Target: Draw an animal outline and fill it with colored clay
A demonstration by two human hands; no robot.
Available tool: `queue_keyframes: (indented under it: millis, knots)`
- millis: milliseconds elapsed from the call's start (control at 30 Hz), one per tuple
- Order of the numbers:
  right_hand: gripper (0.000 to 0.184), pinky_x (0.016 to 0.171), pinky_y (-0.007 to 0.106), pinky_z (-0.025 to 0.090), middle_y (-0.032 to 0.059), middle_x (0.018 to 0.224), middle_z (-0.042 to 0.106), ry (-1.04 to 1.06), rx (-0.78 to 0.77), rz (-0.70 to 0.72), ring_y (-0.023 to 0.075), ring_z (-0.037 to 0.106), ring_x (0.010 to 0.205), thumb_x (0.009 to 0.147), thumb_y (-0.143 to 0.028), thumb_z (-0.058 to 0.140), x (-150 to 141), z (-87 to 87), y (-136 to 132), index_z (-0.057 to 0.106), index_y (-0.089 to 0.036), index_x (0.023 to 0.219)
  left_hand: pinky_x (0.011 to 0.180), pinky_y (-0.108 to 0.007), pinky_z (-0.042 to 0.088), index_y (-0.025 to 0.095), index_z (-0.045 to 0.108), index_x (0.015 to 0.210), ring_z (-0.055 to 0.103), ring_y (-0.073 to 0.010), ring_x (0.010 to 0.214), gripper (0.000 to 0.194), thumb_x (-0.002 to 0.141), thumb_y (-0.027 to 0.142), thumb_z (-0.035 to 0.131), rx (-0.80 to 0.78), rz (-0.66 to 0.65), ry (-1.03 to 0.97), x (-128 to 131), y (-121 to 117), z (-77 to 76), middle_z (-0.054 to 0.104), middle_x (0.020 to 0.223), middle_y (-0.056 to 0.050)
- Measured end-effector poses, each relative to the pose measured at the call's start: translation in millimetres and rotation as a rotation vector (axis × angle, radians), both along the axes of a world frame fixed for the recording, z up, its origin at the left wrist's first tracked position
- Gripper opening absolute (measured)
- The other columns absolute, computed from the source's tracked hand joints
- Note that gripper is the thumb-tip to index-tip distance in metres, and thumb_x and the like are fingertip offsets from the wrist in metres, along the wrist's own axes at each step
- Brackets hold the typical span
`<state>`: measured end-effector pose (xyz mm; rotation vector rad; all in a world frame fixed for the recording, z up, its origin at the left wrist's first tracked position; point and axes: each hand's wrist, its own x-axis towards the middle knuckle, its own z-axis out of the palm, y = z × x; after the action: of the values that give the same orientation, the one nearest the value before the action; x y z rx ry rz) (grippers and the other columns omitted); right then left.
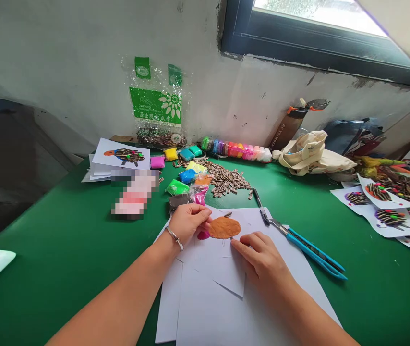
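Note:
On a small white paper (219,269) lies a flattened oval of orange-brown modelling clay (225,228), with a magenta clay piece (203,235) at its left end. My left hand (189,222) is closed in a pinch beside that end; whatever its fingertips hold, if anything, is hidden. At the oval's lower right edge, my right hand (257,254) has its fingertips closed on a sunflower seed, of which only a dark tip shows. Another sunflower seed (228,214) sticks out from the upper edge. Larger white sheets (205,312) lie underneath.
A pen (260,206) and blue tweezers (316,252) lie to the right. Behind are a seed pile (226,178), clay packets (178,187) and a seed bag (158,110). Finished seed pictures (388,218) lie far right, and another picture card (120,154) at left.

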<state>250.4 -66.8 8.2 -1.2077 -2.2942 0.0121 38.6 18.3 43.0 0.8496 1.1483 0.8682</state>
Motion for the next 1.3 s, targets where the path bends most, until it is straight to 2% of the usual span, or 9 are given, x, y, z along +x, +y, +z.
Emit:
queue_keyframes:
  millis: [100,300,433,633,833,1000,1167,1300]
  knots:
    - [0.033,0.07,0.034,0.045,0.0078,0.087,0.064,0.035,0.017,0.01,0.0181,0.055,0.077,0.089,-0.005,0.046,0.8,0.1,-0.8,0.061,-0.02,0.114,0.047,-0.023,0.05,0.012,0.067,0.071,0.058,-0.0105,0.049,0.025,0.063,0.031,0.083,0.003,-0.003,-0.007,0.0,0.0,-0.4,0.065,0.062,-0.002]
    - [0.028,0.072,0.036,0.045,0.0076,0.087,0.064,0.011,-0.034,0.019,0.0189,0.055,0.079,0.088,-0.005,0.048,-0.6,2.7,-3.9,0.064,-0.019,0.106,0.048,-0.023,0.051,0.012,0.067,0.07,0.058,-0.0104,0.05,0.023,0.065,0.029,0.082,0.002,-0.002,-0.007,-0.1,0.4,0.4,0.065,0.061,-0.002]
    - [0.033,0.071,0.034,0.045,0.0078,0.089,0.063,0.078,-0.03,0.015,0.0176,0.054,0.078,0.089,-0.004,0.047,1.1,-1.3,-1.2,0.062,-0.019,0.114,0.049,-0.023,0.051,0.012,0.068,0.071,0.059,-0.0108,0.05,0.02,0.066,0.027,0.081,0.0,0.0,0.001,-0.3,-0.1,1.2,0.066,0.062,-0.003]
    - [0.034,0.073,0.036,0.046,0.0089,0.091,0.064,-0.005,-0.014,-0.032,0.0192,0.056,0.081,0.087,-0.004,0.046,0.5,-5.5,1.2,0.064,-0.019,0.113,0.05,-0.023,0.052,0.012,0.069,0.071,0.059,-0.0108,0.051,0.019,0.067,0.026,0.08,0.004,0.007,0.008,0.2,-0.5,1.9,0.067,0.062,-0.003]
    - [0.04,0.071,0.034,0.047,0.0087,0.093,0.064,0.066,-0.05,-0.063,0.0191,0.057,0.083,0.086,-0.002,0.045,0.1,-6.3,3.0,0.063,-0.021,0.116,0.05,-0.024,0.052,0.012,0.069,0.07,0.059,-0.0109,0.051,0.021,0.065,0.028,0.082,0.005,0.005,0.009,0.0,-0.4,1.3,0.067,0.062,-0.003]
    - [0.037,0.071,0.035,0.047,0.0087,0.09,0.063,0.017,-0.008,-0.051,0.019,0.057,0.079,0.085,-0.002,0.046,0.0,-7.5,4.6,0.066,-0.021,0.11,0.05,-0.024,0.052,0.013,0.068,0.07,0.06,-0.0113,0.051,0.023,0.063,0.03,0.083,0.013,0.005,0.012,-0.4,0.1,1.0,0.066,0.062,-0.003]
    - [0.043,0.068,0.034,0.046,0.0085,0.092,0.064,0.102,-0.023,-0.072,0.019,0.056,0.081,0.087,-0.002,0.044,1.4,-8.3,2.6,0.06,-0.022,0.122,0.05,-0.024,0.051,0.012,0.068,0.07,0.059,-0.0111,0.051,0.022,0.065,0.028,0.082,0.009,0.003,0.013,-0.5,0.1,0.6,0.066,0.062,-0.003]
    - [0.04,0.07,0.034,0.045,0.0083,0.09,0.063,0.005,0.001,-0.055,0.0184,0.056,0.078,0.087,-0.002,0.046,0.1,-7.4,2.4,0.062,-0.021,0.118,0.049,-0.023,0.051,0.013,0.068,0.07,0.059,-0.0109,0.05,0.021,0.065,0.028,0.082,0.009,-0.001,0.01,-0.5,-0.3,0.7,0.066,0.063,-0.003]
